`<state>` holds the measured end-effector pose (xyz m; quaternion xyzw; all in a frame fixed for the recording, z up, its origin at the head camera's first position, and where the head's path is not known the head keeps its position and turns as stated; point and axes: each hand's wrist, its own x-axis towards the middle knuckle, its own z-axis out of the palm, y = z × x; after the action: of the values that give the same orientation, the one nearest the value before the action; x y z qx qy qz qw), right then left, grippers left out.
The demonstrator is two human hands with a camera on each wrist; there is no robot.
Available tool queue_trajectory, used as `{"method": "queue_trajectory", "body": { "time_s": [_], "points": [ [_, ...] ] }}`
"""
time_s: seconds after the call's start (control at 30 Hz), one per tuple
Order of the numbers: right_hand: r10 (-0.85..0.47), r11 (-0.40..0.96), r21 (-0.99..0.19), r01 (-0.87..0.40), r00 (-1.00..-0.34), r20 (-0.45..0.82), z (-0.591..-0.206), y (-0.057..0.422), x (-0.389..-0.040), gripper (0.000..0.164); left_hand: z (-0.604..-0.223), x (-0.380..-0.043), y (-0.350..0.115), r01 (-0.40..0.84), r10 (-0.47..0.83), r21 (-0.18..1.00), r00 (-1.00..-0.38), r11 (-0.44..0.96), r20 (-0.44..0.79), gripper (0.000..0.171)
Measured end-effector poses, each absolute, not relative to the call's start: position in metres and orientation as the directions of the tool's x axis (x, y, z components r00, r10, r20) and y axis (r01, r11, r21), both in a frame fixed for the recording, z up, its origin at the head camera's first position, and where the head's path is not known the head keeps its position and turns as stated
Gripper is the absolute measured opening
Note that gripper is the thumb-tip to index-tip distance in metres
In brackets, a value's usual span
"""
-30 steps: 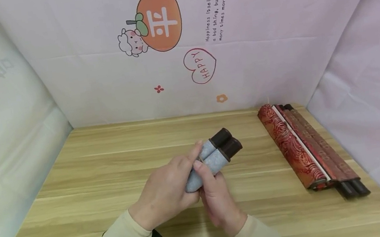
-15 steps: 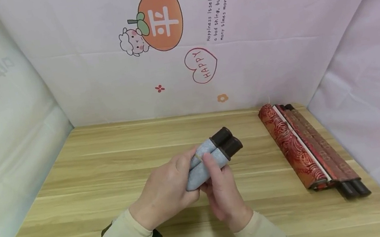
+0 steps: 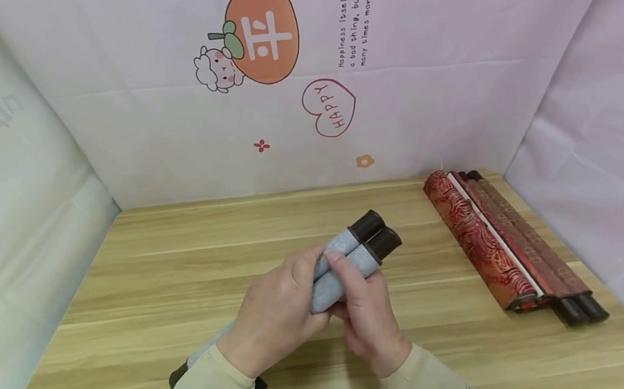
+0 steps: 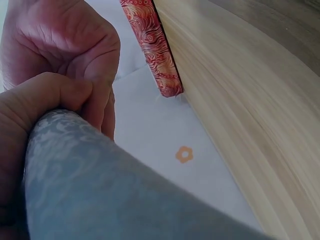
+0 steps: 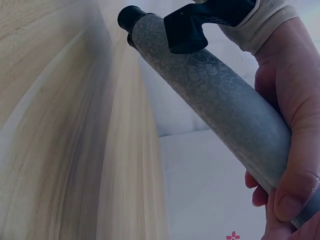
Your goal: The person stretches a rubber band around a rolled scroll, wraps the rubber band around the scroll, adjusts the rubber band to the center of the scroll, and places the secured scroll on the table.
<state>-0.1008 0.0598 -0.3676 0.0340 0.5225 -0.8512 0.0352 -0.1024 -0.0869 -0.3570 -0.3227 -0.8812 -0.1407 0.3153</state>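
A pale blue scroll [image 3: 338, 287], rolled into two side-by-side rolls with dark brown knobs, is held slanting above the table. My left hand [image 3: 276, 321] wraps round its middle. Near the upper knobs, my right hand [image 3: 370, 320] grips it, the thumb lying along the nearer roll. In the left wrist view the patterned blue scroll [image 4: 105, 175] fills the lower part, with both hands meeting at its far end. The right wrist view shows the long scroll [image 5: 215, 100] running to the knobs of its other end. The left forearm hides part of it in the head view.
At the table's right side lie a red patterned roll [image 3: 476, 240] with a white edge and, beside it, a brown scroll [image 3: 527, 236] with dark knobs. The wooden table [image 3: 188, 253] is bounded by printed white cloth [image 3: 184, 146] at the back and sides.
My right hand has slid slightly right along the scroll, its thumb shifting on the rolls. The scroll's lower left end now shows more beyond my left forearm. The left hand keeps its grip.
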Motion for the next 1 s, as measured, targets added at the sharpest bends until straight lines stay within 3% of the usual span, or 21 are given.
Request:
{"method": "queue_trajectory", "body": {
  "time_s": [0.13,0.3,0.6,1.0],
  "points": [
    [0.001,-0.452,-0.888,0.085,-0.995,-0.096,-0.37,0.061,-0.104,0.029,-0.357,-0.102,-0.089,0.66,0.479,0.089,-0.625,0.746,0.616,0.084],
    [0.033,-0.45,-0.891,0.06,-0.996,-0.083,-0.368,0.07,-0.111,0.027,-0.358,-0.099,-0.097,0.63,0.473,0.17,-0.71,0.758,0.522,0.095],
    [0.045,-0.487,-0.873,0.033,-0.997,-0.062,-0.36,0.094,-0.125,0.024,-0.363,-0.088,-0.122,0.513,0.413,0.2,-0.824,0.835,0.388,0.084],
    [0.027,-0.539,-0.839,0.072,-0.994,-0.102,-0.356,0.102,-0.13,0.036,-0.371,-0.082,-0.131,0.553,0.422,0.107,-0.734,0.826,0.533,0.078]
  ]
}}
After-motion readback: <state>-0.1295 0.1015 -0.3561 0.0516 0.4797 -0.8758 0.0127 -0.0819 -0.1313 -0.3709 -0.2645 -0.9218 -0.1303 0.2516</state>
